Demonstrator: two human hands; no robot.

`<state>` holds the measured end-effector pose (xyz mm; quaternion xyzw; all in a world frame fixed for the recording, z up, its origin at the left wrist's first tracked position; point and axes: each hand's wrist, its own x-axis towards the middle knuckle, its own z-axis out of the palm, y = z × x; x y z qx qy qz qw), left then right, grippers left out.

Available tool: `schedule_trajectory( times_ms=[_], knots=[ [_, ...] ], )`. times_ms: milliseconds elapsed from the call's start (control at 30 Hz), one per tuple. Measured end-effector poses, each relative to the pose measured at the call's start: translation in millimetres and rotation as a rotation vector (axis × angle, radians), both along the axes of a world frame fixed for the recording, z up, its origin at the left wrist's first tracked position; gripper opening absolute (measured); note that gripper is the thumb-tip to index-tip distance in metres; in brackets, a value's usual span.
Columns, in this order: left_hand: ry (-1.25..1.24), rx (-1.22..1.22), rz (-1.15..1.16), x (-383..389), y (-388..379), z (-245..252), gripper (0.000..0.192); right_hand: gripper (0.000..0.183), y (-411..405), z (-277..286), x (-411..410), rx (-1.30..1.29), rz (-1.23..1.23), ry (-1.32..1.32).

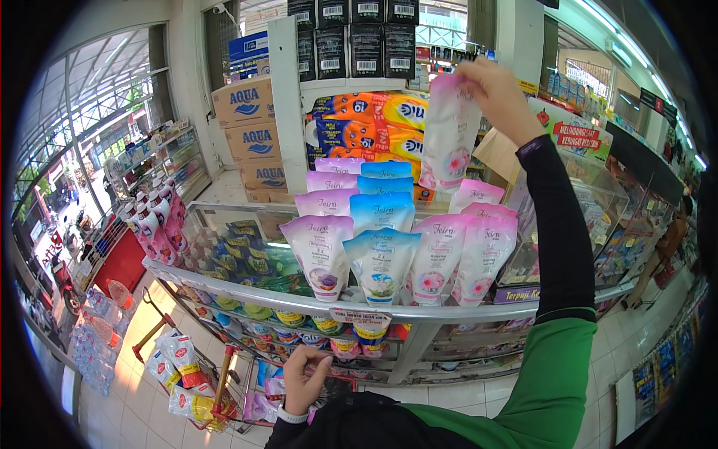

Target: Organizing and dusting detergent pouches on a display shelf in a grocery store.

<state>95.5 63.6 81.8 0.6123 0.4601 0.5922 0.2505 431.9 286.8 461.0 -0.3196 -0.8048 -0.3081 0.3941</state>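
Note:
My right hand [493, 92] pinches the top edge of a white and pink shower cream pouch [449, 134], which hangs upright above the glass display counter [224, 210]. Below it on the counter top stand rows of similar pouches. To the left are purple-topped pouches [320, 258], in the middle blue-topped pouches [381, 266], and to the right pink-topped pouches [437, 258]. My left hand [305, 376] is low in front of the counter, above a red-rimmed shopping cart [353, 387]. Its fingers are loosely curled with the thumb apart, and I see nothing held in it.
A price sign [362, 317] hangs at the counter's front edge. Pink bottles [154, 219] stand at its left end. Behind are water cartons [249, 143] and orange tissue packs [359, 132]. A basket of bagged goods [182, 365] and bottled water packs [98, 337] stand on the floor.

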Motion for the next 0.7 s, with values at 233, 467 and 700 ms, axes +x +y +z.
schedule_trajectory(
  times_ms=[233, 467, 700],
  knots=[
    [-0.246, -0.203, 0.161, -21, -28, -47, 0.010, 0.018, 45, -61, 24, -0.158, 0.015, 0.020],
    [-0.342, -0.253, 0.243, -21, -42, -48, 0.009, 0.019, 42, -112, 13, -0.352, -0.070, -0.065],
    [-0.271, -0.287, 0.200, -23, -36, -64, 0.008, 0.020, 40, -140, 12, -0.647, -0.139, -0.224]
  ],
)
